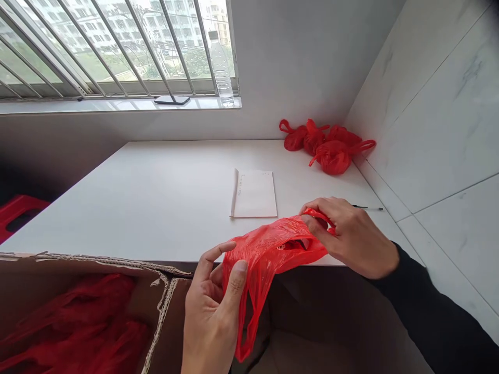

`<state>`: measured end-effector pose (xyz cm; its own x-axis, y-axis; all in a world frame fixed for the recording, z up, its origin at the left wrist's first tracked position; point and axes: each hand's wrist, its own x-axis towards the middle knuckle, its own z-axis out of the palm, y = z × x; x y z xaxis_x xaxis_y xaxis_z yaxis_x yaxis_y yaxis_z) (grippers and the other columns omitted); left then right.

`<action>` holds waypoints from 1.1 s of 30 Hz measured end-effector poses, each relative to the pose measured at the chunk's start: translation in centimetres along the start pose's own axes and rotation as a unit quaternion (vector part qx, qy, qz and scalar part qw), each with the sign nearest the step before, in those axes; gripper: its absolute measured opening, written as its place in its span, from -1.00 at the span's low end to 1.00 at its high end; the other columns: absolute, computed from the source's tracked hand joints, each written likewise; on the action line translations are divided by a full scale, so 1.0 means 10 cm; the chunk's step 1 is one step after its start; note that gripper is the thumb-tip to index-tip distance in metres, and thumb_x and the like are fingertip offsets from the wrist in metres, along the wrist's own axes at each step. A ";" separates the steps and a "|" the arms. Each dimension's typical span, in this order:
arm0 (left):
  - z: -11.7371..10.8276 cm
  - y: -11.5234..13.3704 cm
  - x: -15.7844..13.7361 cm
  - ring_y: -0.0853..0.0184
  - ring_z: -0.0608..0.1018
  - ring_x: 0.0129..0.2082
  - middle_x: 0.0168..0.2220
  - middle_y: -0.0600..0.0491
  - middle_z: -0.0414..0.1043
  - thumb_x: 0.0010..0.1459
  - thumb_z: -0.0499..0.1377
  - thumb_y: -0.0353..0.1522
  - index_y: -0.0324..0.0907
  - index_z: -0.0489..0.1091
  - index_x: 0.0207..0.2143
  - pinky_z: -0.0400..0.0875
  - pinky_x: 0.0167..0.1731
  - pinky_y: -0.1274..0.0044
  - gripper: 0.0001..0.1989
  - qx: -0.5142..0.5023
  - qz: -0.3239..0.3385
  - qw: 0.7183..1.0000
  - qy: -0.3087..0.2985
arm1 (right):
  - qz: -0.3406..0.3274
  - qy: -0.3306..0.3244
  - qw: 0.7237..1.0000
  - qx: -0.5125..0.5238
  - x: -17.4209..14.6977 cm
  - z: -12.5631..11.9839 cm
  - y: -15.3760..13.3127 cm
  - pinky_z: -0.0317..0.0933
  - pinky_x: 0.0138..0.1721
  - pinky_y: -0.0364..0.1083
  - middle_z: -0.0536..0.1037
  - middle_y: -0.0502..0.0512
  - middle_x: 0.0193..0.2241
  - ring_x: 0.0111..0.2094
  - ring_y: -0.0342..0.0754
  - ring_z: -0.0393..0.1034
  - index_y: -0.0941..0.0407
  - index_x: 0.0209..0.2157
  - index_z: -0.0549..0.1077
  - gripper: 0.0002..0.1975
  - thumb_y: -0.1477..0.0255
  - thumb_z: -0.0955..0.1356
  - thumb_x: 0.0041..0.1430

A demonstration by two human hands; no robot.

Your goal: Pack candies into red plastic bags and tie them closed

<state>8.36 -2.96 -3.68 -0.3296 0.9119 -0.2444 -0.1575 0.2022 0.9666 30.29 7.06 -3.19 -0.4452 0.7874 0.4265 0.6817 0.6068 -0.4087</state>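
A thin red plastic bag [265, 244] is stretched between my two hands, just over the table's front edge. My right hand [346, 234] pinches one of its handles at the upper right. On the left side, my left hand [218, 301] grips the bag with the thumb in front and some fingers behind it. The other handle loop [248, 345] dangles below. The bag's mouth gapes a little near its middle, and something dark and red shows inside, too small to name.
A cardboard box [166, 306] holding red plastic bags [78, 327] stands at the lower left. On the white table [175, 197] lie a notepad [255, 195], a pen [368, 208] and several knotted red bags [335, 156]. The windowsill bears a phone [171, 99] and a bottle [221, 72].
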 end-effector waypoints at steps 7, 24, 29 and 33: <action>0.07 0.03 -0.05 0.30 0.56 -0.50 -0.39 0.05 0.56 -0.12 0.46 -0.20 -0.04 0.35 0.10 0.47 -0.50 0.57 -0.30 0.059 0.008 0.998 0.015 | -0.073 -0.159 0.983 -0.055 -0.01 0.12 0.12 0.19 -0.07 0.10 0.48 0.02 -0.42 -0.35 0.00 0.38 0.07 -0.21 0.51 -0.93 0.40 0.40 0.27; 0.00 0.07 0.26 0.49 0.35 -0.57 -0.61 0.17 0.28 0.03 0.39 -0.13 -0.17 0.46 -0.34 0.41 -0.48 0.68 -0.68 -0.130 0.018 0.991 0.019 | 0.059 0.142 0.988 -0.033 0.26 0.12 0.02 0.19 -0.42 -0.13 0.52 -0.06 -0.43 -0.52 -0.14 0.34 0.06 -0.23 0.42 -0.87 0.30 0.33 0.35; 0.11 0.28 0.31 0.61 -0.03 -0.72 -0.70 0.29 -0.04 -0.05 0.45 -0.25 -0.14 0.50 -0.32 0.04 -0.74 0.79 -0.73 -0.206 -0.045 0.977 0.030 | 0.053 0.213 0.974 -0.045 0.34 0.09 0.05 0.20 -0.44 -0.14 0.52 -0.06 -0.48 -0.54 -0.14 0.35 0.08 -0.26 0.44 -0.86 0.30 0.35 0.33; 0.09 0.27 0.27 0.63 0.13 -0.73 -0.61 0.23 0.21 -0.10 0.46 -0.28 -0.16 0.48 -0.34 0.12 -0.73 0.78 -0.70 -0.181 -0.033 0.983 0.025 | 0.071 0.228 0.970 -0.046 0.38 0.10 0.11 0.20 -0.44 -0.13 0.51 -0.07 -0.50 -0.55 -0.13 0.35 0.08 -0.27 0.46 -0.85 0.29 0.37 0.31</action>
<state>7.86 0.41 -1.64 -0.3510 0.8806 -0.3184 -0.4987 0.1120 0.8595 28.74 10.83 -2.78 -0.0541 0.7192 0.6927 0.7760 0.4668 -0.4241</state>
